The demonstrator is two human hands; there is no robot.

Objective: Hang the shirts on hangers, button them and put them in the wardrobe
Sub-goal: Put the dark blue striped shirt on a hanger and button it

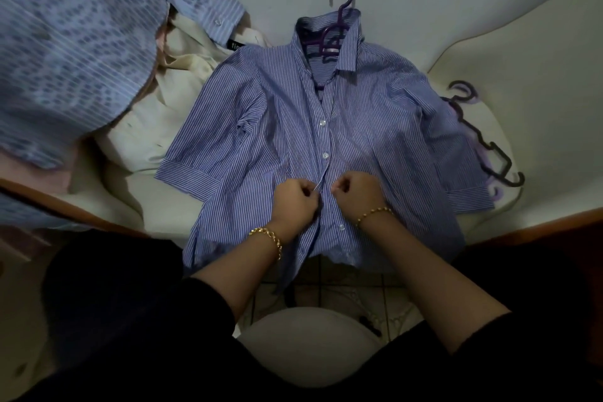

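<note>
A blue-and-white striped shirt lies flat on the white bed, front up. A purple hanger sits inside its collar, hook pointing away from me. Two upper buttons look fastened. My left hand pinches the left edge of the placket at the shirt's middle. My right hand pinches the right edge just beside it, fingers curled. One button shows lower down, by my right wrist.
Several spare purple hangers lie on the bed at the right, partly under the shirt's sleeve. A cream shirt and a patterned blue shirt are piled at the left. The bed's wooden edge runs below, with tiled floor underneath.
</note>
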